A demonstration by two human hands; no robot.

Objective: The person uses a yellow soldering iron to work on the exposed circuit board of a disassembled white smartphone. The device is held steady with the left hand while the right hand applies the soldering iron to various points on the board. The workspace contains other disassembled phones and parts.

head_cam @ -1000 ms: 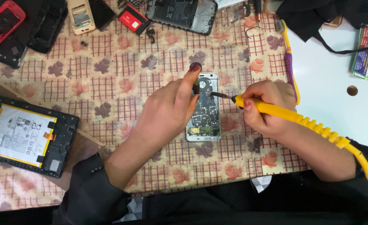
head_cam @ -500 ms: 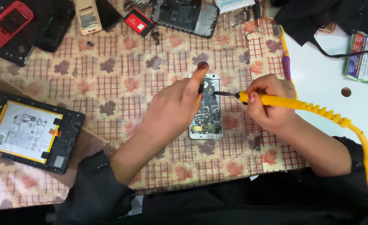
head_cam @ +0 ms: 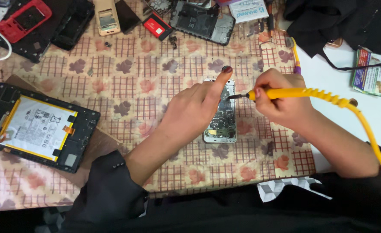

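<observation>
Soldering in progress on the opened phone (head_cam: 222, 115): back cover off, board exposed, nothing refitted yet, so I'd judge it mid-repair; it lies flat on the patterned tablecloth (head_cam: 125, 86), between both hands; left hand (head_cam: 193, 111) presses it down, index finger stretched along its top-left edge, other fingers curled; right hand (head_cam: 281, 101) is closed round the yellow soldering iron (head_cam: 285, 92), tip touching the board's upper part; coiled yellow cord (head_cam: 371, 133) runs off right; opened tablet with battery (head_cam: 37, 125) well apart on the left; stripped phone shells (head_cam: 48, 21) along the far edge.
</observation>
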